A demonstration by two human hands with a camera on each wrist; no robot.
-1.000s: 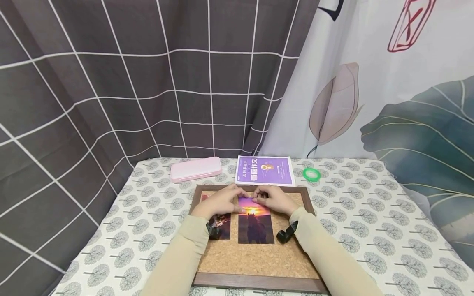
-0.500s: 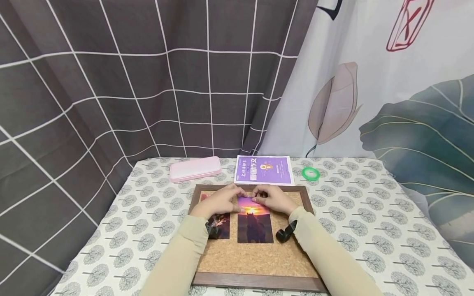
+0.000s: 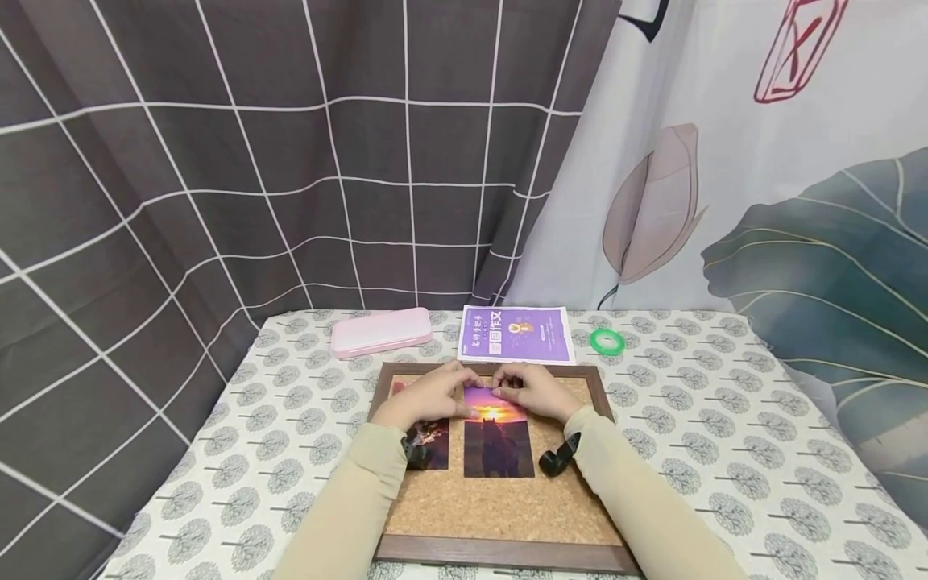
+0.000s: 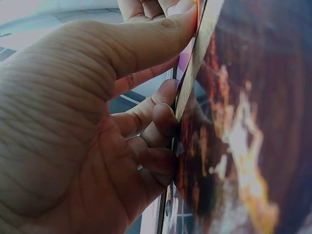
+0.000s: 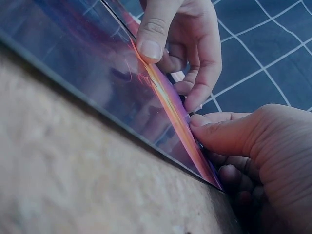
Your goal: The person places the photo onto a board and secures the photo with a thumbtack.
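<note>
On the framed cork board [image 3: 507,515] lies a sunset photo [image 3: 499,451] with a dark horse silhouette. My left hand [image 3: 431,396] holds its upper left side, thumb on the picture and fingers curved around the top edge. My right hand [image 3: 540,392] pinches at the photo's top edge; in the right wrist view its thumb [image 5: 219,134] rests there, close to a left fingertip. Whether a small thing sits between these fingertips is hidden. A darker photo with fiery streaks [image 4: 243,146] lies under my left hand and is partly covered.
Behind the board lie a pink case [image 3: 383,332], a purple printed booklet [image 3: 547,342] and a green tape roll [image 3: 607,342]. The tree-patterned tablecloth [image 3: 725,427] extends around the board. A dark grid curtain [image 3: 254,201] and a pale curtain [image 3: 565,209] hang behind.
Both hands keep nearly the same place and grip at the photo's top. The whole view shifts very slightly; nothing else visibly moves.
</note>
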